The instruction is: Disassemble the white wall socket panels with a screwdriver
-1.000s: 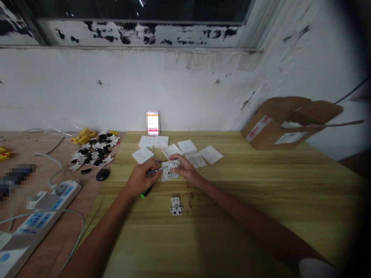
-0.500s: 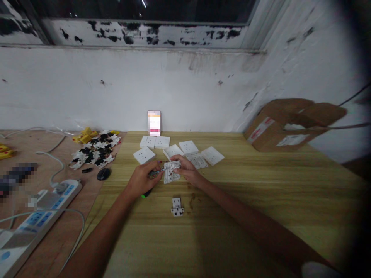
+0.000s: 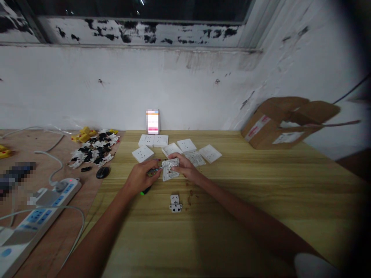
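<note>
My left hand [image 3: 139,178] is closed around a slim metal tool [image 3: 156,170] whose exact kind I cannot make out. Its tip meets the open back of a white wall socket panel [image 3: 170,174]. Fingers and thumb of my right hand [image 3: 184,168] pinch that panel at its right side, tilted above the table. Under my left hand, a dark handle with a green end [image 3: 145,190] shows, partly hidden. Closer to me lies a small white socket insert [image 3: 175,204] with dark slots.
Several white socket panels [image 3: 143,153] lie beyond my hands. A lit phone [image 3: 152,122] leans on the wall. To the left are a power strip [image 3: 40,212], a black mouse [image 3: 102,172] and a heap of black and white parts [image 3: 94,150]. A cardboard box [image 3: 278,127] stands at back right.
The whole view has shifted slightly. Both hands keep their hold, and the tool tip stays at the socket panel; nothing has been let go.
</note>
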Demonstrator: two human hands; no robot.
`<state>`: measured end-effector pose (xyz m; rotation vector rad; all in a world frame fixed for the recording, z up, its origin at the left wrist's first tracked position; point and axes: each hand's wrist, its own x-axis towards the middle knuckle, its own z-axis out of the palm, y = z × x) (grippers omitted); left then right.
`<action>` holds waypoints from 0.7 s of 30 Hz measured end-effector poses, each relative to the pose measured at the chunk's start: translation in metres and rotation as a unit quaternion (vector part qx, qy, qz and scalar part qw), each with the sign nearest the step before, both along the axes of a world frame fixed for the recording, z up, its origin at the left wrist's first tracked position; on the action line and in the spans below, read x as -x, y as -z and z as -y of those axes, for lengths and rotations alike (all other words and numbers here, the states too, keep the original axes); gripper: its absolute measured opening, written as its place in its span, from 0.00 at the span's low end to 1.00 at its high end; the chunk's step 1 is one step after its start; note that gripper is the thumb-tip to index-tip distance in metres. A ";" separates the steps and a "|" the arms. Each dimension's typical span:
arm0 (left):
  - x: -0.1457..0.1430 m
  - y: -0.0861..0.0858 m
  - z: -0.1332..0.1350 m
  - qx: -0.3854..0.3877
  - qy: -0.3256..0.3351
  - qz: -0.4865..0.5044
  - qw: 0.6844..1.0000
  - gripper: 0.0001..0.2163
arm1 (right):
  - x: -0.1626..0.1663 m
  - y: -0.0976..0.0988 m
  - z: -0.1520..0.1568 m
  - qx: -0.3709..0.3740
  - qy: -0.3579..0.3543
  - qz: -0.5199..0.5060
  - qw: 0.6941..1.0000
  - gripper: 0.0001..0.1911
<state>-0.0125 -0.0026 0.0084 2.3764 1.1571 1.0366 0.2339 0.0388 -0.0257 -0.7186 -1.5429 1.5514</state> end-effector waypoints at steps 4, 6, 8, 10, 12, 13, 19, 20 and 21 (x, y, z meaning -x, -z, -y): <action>0.000 -0.002 0.001 -0.007 0.007 0.000 1.000 0.07 | -0.001 -0.002 0.000 -0.012 -0.002 0.010 1.000 0.25; 0.000 -0.003 0.002 -0.008 0.011 -0.004 1.000 0.07 | -0.002 -0.001 -0.001 -0.028 0.001 0.021 0.999 0.25; 0.000 -0.003 0.002 -0.005 0.006 -0.006 1.000 0.06 | -0.003 -0.001 -0.003 -0.042 0.007 0.033 0.999 0.24; 0.001 -0.003 0.002 -0.006 0.016 -0.012 1.000 0.05 | -0.004 -0.001 -0.003 -0.049 0.007 0.039 0.998 0.24; 0.001 -0.003 0.002 -0.009 0.022 -0.017 1.000 0.05 | -0.005 -0.001 -0.004 -0.045 0.000 0.037 0.998 0.24; 0.001 -0.004 0.002 -0.013 0.022 -0.019 1.000 0.05 | -0.005 -0.001 -0.004 -0.040 -0.006 0.033 0.999 0.25; 0.001 -0.005 0.004 -0.029 0.014 -0.030 0.999 0.07 | -0.007 0.001 -0.008 -0.029 -0.041 0.023 0.998 0.25; 0.001 -0.005 0.004 -0.033 0.014 -0.030 0.999 0.07 | -0.007 0.001 -0.008 -0.030 -0.045 0.022 0.998 0.25; 0.001 -0.005 0.004 -0.034 0.013 -0.030 0.999 0.06 | -0.008 0.000 -0.009 -0.030 -0.047 0.022 0.998 0.25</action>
